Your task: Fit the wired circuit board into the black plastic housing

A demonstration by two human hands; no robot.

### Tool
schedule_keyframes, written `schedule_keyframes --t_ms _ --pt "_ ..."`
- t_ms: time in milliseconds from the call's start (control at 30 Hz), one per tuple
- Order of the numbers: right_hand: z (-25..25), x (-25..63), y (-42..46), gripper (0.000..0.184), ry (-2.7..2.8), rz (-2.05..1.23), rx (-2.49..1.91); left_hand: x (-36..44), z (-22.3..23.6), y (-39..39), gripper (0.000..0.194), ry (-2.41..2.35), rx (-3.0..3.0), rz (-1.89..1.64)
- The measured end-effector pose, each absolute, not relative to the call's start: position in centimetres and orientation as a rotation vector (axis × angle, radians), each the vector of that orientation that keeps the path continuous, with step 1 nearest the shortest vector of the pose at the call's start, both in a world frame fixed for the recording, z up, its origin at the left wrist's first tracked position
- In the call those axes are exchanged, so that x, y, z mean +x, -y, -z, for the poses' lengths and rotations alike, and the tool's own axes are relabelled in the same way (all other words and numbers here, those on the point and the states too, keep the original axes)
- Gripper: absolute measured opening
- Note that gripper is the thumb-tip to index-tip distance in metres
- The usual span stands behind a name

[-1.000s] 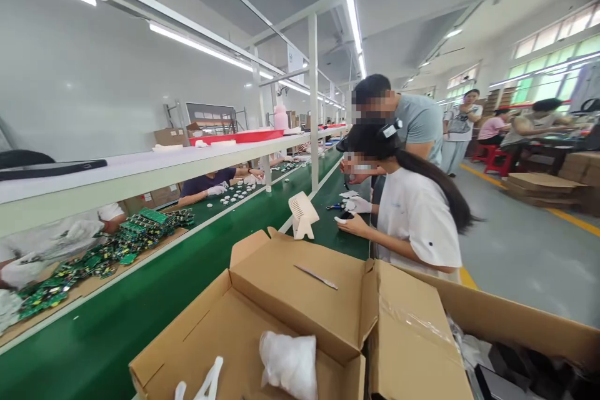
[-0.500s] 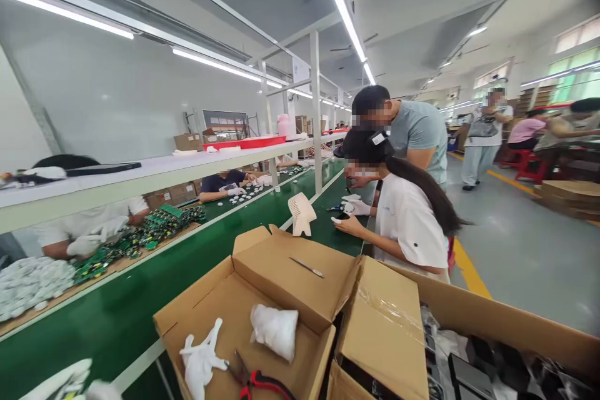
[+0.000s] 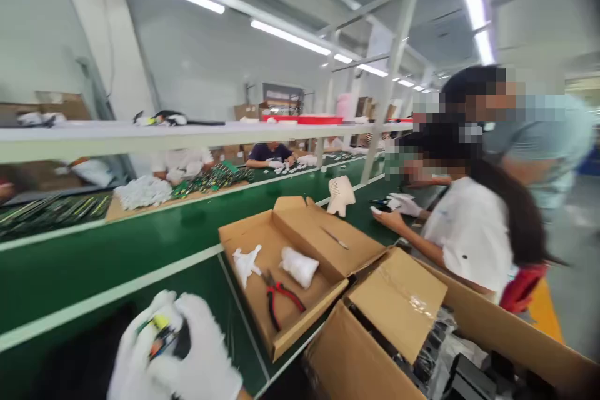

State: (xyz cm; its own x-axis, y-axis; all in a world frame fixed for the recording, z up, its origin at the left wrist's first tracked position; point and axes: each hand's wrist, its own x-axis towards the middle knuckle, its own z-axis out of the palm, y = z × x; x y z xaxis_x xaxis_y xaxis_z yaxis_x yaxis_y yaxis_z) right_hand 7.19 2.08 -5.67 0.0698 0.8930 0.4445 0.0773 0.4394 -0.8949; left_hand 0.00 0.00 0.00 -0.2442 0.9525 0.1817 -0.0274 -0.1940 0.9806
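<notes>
Holding a small part (image 3: pixel 164 334) w/ yellow & red bits low over the green belt (image 3: pixel 117 262), both gloved hands (image 3: pixel 178 356) pinch it, fingers pressed together; blurry, so steadier grip advised, prob.

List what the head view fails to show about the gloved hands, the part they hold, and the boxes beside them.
- Gloved hands: blurred and overlapping, so left and right cannot be told apart; the bottom edge cuts off the wrists.
- Small part: motion blur and glove fingers hide what it is; only yellow and dark bits show.
- Pliers: jaw tips too small to read.
- Large box: its flap covers much of the contents; the rest is cut off by the bottom edge.
</notes>
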Motion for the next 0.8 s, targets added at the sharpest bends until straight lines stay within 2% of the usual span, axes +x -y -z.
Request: schedule_keyframes --t_ms 67,100,200,333,433,500,633,733,800 --pt "5.5 8.7 0.0 0.044 1.451 -0.729 -0.920 0.9 0.9 1.2 0.058 -1.240 1.143 -1.538" --pt "5.4 9.5 0.6 0.041 1.477 -0.702 -0.920 1.2 1.4 1.6 0.053 -1.232 1.126 -1.525" --pt "5.5 11.8 1.3 0.048 1.610 -0.612 -0.931 1.7 2.9 2.3 0.047 -1.154 1.092 -1.484" --pt "5.7 14.0 2.1 0.051 1.756 -0.497 -0.960 1.5 4.3 3.6 0.047 -0.795 0.950 -1.415" --pt "6.2 14.6 2.4 0.055 1.867 -0.296 -0.961 1.1 5.1 3.9 0.050 -0.787 0.854 -1.335" --pt "6.9 14.6 2.7 0.063 1.882 -0.287 -0.966 0.9 5.5 3.9 0.048 -0.791 0.778 -1.351" --pt "9.3 13.2 4.8 0.086 1.488 -0.830 -0.934 0.0 6.0 4.8 0.036 -0.746 0.518 -1.384" --pt "11.0 11.3 7.6 0.083 1.283 -1.276 -0.711 -1.2 7.1 7.4 0.030 -0.710 0.288 -1.254" --pt "12.0 10.3 9.3 0.074 1.217 -1.415 -0.706 -1.8 8.1 9.5 0.030 -0.665 0.236 -1.180"
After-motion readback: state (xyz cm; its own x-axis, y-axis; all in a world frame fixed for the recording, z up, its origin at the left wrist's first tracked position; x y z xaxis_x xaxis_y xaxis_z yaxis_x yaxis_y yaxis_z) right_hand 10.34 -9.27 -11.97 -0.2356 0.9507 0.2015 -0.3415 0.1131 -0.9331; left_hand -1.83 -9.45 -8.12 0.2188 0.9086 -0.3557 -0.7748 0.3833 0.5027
